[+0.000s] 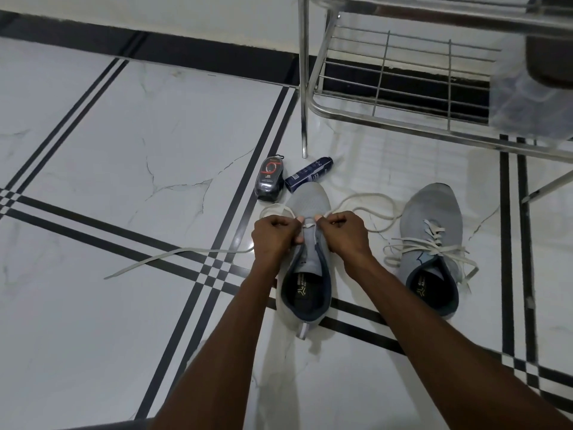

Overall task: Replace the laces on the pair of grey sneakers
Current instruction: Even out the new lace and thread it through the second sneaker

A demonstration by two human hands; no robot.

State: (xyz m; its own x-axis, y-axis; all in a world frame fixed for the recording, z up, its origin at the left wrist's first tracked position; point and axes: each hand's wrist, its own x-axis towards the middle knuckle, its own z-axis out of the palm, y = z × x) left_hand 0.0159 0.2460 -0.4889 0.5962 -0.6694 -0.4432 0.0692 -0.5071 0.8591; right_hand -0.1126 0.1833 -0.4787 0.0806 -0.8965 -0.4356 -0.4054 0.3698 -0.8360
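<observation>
- Two hands work at the lowest eyelets of one grey sneaker [305, 274] – the left hand [274, 232] and the right hand [345, 231] are both curled tight, each pinching the white lace [366, 201] where it meets the shoe's throat.
- From the left hand one lace end trails far out to the left across the tiled floor [124, 135]; from the right hand the other run loops off to the right, towards the second sneaker [432, 243].
- That second sneaker sits well to the right of the right hand, its own lace [434, 246] threaded but slack and untied.
- Just beyond the knuckles lie a dark packet [269, 180] and a navy tube [308, 174], the tube touching the toe of the shoe in hand.
- Risks, as I judge them: the two ends look unequal, so lacing upward could leave one side too short to tie – worth evening out first.
- The flat lace may twist as it goes through an eyelet if pulled fast.
- The loop on the right lies close to the other shoe's loose lace; a sharp tug could snag the two together.
- The shoe is unweighted, so a hard pull may drag it.
</observation>
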